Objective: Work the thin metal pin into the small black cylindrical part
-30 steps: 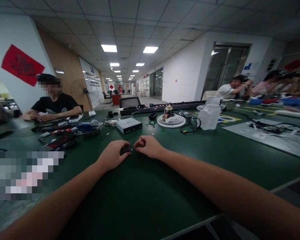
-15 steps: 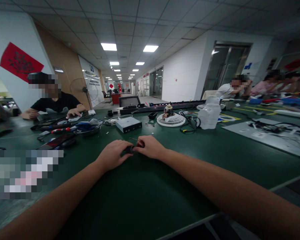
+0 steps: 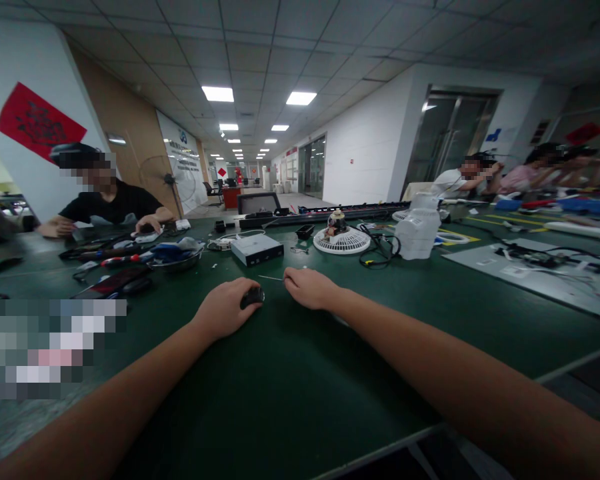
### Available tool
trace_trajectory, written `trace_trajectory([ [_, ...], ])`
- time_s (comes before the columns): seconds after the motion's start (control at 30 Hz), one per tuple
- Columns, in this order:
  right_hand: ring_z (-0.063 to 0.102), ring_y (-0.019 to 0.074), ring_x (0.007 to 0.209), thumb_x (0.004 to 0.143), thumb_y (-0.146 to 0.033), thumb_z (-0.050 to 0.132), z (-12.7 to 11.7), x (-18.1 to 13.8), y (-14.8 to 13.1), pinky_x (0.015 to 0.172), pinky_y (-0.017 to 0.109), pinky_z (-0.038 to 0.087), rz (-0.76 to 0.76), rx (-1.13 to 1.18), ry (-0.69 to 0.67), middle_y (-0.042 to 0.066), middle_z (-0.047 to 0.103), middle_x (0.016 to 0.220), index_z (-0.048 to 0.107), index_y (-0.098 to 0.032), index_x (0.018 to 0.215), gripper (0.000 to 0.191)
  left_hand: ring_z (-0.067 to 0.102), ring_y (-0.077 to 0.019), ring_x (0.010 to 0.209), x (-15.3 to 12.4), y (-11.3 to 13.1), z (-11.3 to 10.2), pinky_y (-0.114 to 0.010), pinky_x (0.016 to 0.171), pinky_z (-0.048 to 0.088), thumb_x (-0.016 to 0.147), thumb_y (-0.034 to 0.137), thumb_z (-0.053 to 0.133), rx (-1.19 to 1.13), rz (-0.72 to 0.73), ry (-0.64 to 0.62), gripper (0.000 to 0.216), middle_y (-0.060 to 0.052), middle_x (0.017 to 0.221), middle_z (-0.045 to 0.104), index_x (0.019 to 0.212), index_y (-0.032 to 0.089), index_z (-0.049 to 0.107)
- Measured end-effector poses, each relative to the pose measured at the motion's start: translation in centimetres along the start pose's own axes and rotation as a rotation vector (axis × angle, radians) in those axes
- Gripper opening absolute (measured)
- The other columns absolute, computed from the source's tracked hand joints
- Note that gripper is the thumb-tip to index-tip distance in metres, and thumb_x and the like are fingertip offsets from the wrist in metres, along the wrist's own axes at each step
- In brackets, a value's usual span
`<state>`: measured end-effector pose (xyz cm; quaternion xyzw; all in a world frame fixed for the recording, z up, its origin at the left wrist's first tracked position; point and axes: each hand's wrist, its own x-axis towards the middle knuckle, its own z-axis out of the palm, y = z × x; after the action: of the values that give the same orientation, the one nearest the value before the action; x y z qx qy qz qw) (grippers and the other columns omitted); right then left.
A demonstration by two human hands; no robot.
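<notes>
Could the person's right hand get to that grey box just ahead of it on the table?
Probably yes. The right hand rests on the green table, and only bare tabletop and a thin rod beside it lie between it and the grey box.

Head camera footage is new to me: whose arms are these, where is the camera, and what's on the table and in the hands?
The camera sits on a person's head, looking forward and down, so the two bare arms are the wearer's own. The left hand has its grip on a small dark part; the right hand rests beside it, next to a thin metal pin, held or not I cannot tell. On the green table lie a grey box, a white fan grille and tools. Other people work nearby.
</notes>
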<state>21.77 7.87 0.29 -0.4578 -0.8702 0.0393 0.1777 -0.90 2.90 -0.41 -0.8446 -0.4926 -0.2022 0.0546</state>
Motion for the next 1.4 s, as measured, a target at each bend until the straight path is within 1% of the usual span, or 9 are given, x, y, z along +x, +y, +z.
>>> trace_trajectory([
  [0.13,0.060,0.0196,0.075,0.088,-0.024,0.051,-0.9,0.1,1.6,0.064,0.028,0.038,-0.126,-0.010,-0.047,0.007,0.069,0.087,0.066,-0.018,0.096,0.018,0.063,-0.0243,0.094,0.1,-0.4,0.4,-0.038,0.079,0.049,0.083,0.038,0.058,-0.021,-0.087,0.036,0.030,-0.006,0.108,0.066,0.109,0.022,0.060],
  [0.3,0.059,0.0185,0.080,0.089,-0.023,0.050,-0.6,0.0,1.3,0.070,0.029,0.041,-0.253,0.033,-0.021,0.008,0.067,0.094,0.066,-0.017,0.101,0.022,0.062,-0.0240,0.095,0.1,-0.5,0.5,-0.037,0.081,0.049,0.083,0.037,0.058,-0.033,-0.066,0.039,0.029,-0.006,0.107,0.066,0.108,0.022,0.061],
  [0.5,0.059,0.0218,0.082,0.091,-0.027,0.047,-0.4,-0.1,0.2,0.071,0.032,0.041,-0.185,-0.069,0.043,0.009,0.064,0.099,0.070,-0.024,0.104,0.027,0.062,-0.0238,0.094,0.0,-0.4,0.2,-0.037,0.080,0.049,0.084,0.036,0.058,-0.035,-0.023,0.034,0.029,-0.006,0.105,0.066,0.109,0.022,0.062],
  [0.67,0.061,0.0201,0.087,0.087,-0.019,0.049,-0.7,0.0,0.6,0.076,0.030,0.043,-0.268,0.081,-0.024,0.006,0.068,0.095,0.073,-0.021,0.095,0.025,0.062,-0.0234,0.095,-0.1,-0.5,0.1,-0.038,0.081,0.050,0.085,0.036,0.058,-0.051,-0.010,0.026,0.032,-0.006,0.108,0.065,0.113,0.023,0.061],
  [0.83,0.061,0.0204,0.081,0.084,-0.021,0.055,-0.4,0.5,1.3,0.071,0.029,0.041,-0.134,0.120,-0.002,0.005,0.071,0.091,0.075,-0.023,0.088,0.021,0.061,-0.0233,0.097,0.0,-0.2,0.0,-0.038,0.084,0.049,0.086,0.034,0.056,-0.033,0.050,0.004,0.033,-0.007,0.111,0.065,0.117,0.022,0.060],
  [0.97,0.060,0.0170,0.069,0.085,-0.023,0.053,-0.3,0.6,1.0,0.062,0.027,0.040,-0.166,0.210,-0.145,0.002,0.071,0.080,0.075,-0.023,0.087,0.021,0.062,-0.0223,0.096,-0.1,-0.1,-0.1,-0.037,0.082,0.049,0.086,0.033,0.056,-0.028,0.075,-0.009,0.033,-0.006,0.111,0.065,0.117,0.023,0.059],
  [1.1,0.060,0.0186,0.068,0.084,-0.025,0.053,-0.7,0.3,0.6,0.059,0.028,0.037,-0.052,0.059,-0.043,0.004,0.069,0.076,0.072,-0.021,0.080,0.020,0.062,-0.0218,0.095,-0.1,0.0,-0.1,-0.036,0.082,0.049,0.087,0.034,0.056,-0.021,0.089,-0.017,0.033,-0.005,0.111,0.065,0.119,0.024,0.058],
  [1.27,0.061,0.0234,0.070,0.083,-0.048,0.055,-0.9,0.1,0.4,0.060,0.031,0.040,0.124,-0.090,0.049,0.010,0.068,0.074,0.066,-0.018,0.074,0.033,0.063,-0.0237,0.095,0.1,0.0,0.0,-0.036,0.078,0.050,0.087,0.038,0.054,0.008,-0.040,-0.015,0.033,-0.006,0.111,0.066,0.116,0.024,0.060],
  [1.4,0.059,0.0187,0.066,0.076,-0.053,0.065,-0.8,0.2,-0.2,0.055,0.028,0.039,0.039,0.184,-0.082,0.005,0.067,0.074,0.056,-0.019,0.071,0.035,0.062,-0.0259,0.097,0.1,-0.3,0.3,-0.039,0.080,0.050,0.086,0.040,0.054,0.032,-0.133,0.011,0.032,-0.007,0.111,0.066,0.112,0.023,0.062],
])
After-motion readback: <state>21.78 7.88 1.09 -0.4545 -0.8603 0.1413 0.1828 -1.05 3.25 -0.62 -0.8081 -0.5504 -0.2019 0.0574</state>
